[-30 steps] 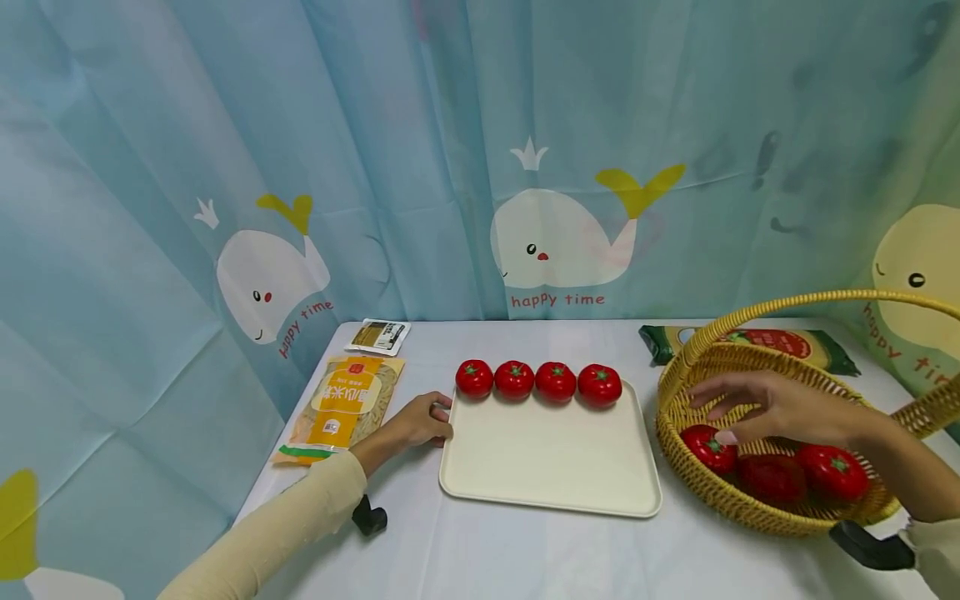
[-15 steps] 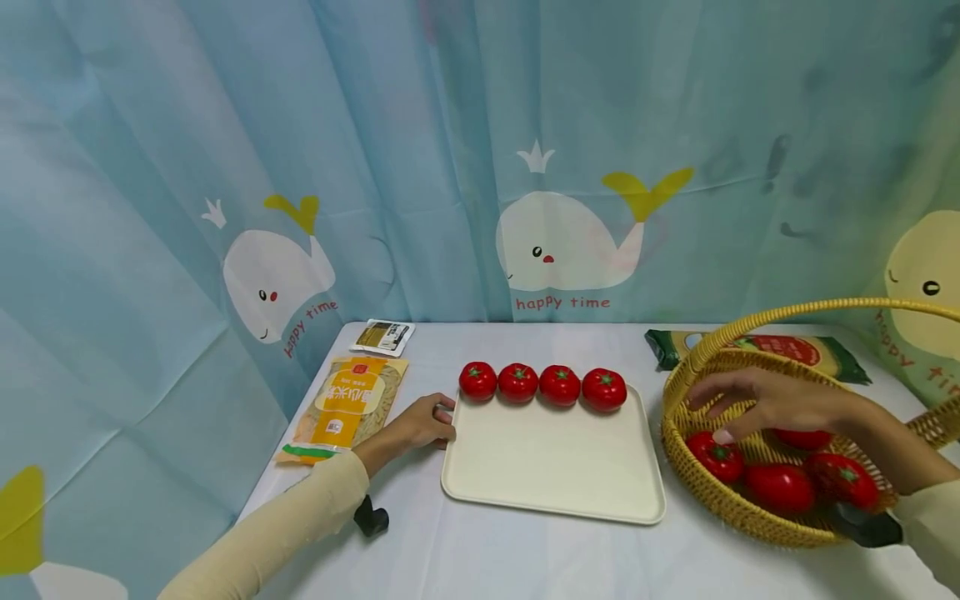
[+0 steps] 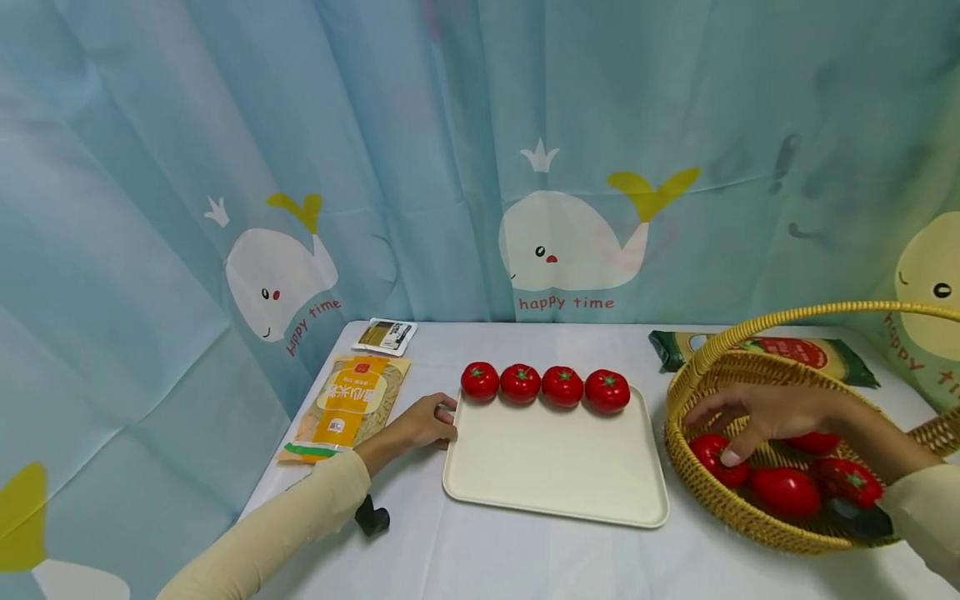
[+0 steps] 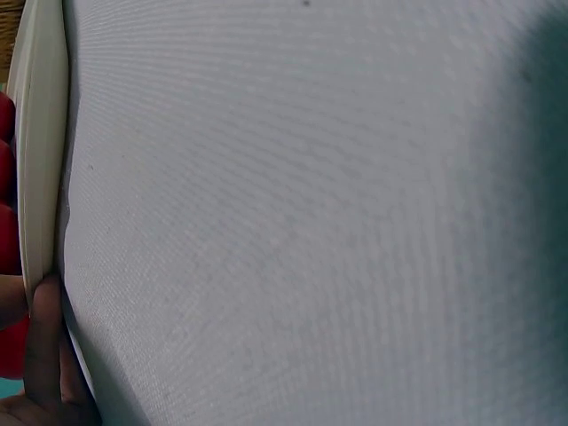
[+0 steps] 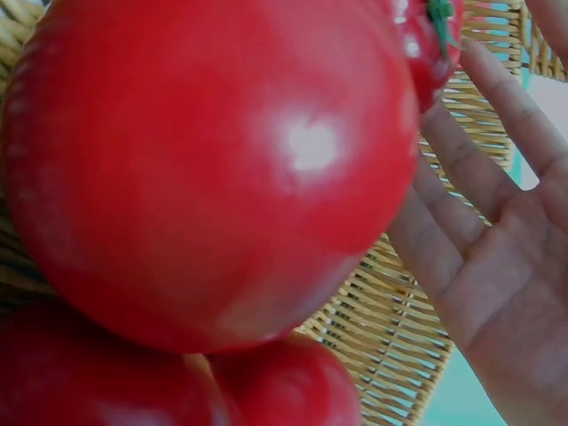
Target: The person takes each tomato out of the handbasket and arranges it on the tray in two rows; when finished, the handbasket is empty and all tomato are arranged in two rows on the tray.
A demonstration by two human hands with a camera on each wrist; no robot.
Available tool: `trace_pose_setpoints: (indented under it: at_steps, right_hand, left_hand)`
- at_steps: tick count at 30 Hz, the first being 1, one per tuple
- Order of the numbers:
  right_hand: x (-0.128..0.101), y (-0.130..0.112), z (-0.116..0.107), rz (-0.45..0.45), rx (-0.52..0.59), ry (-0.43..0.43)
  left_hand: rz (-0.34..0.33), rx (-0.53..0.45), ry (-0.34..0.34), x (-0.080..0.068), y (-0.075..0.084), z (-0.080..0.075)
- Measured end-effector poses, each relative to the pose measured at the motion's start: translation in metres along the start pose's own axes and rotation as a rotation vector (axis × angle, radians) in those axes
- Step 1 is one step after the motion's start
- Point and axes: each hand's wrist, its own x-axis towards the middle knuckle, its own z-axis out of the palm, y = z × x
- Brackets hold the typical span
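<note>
My left hand (image 3: 426,422) holds the left edge of a cream rectangular tray (image 3: 555,475), thumb and finger on either side of its rim in the left wrist view. Along the tray's far edge stand several red tomatoes (image 3: 562,387) in a row. Inside the wicker basket (image 3: 693,492) at the right, my right hand (image 3: 783,412) reaches over a tomato (image 3: 707,450), its thumb overlapping the top. The right wrist view shows that hand's fingers (image 5: 484,169) fairly straight, fingertips right at a green-stemmed tomato (image 5: 430,75). Another tomato (image 5: 204,169) fills much of that view.
The basket's tall handle (image 3: 825,310) arches over the right arm. Behind it lies a green packet (image 3: 847,358). On the left are a yellow noodle bag (image 3: 348,404) and a small flat packet (image 3: 386,336). A blue curtain (image 3: 420,167) hangs behind the table.
My right hand has lowered onto the near-left tomato in the basket. Other tomatoes there have shifted, and one now shows behind the wrist. The left hand stays at the tray.
</note>
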Motion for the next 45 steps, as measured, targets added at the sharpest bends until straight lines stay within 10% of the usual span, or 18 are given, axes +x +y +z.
trace_pose_setpoints:
  at_steps: [45]
  right_hand:
    - [0.0062, -0.0013, 0.0058, 0.157, -0.084, -0.013]
  left_hand:
    - [-0.016, 0.023, 0.016, -0.0003, 0.0020, 0.0011]
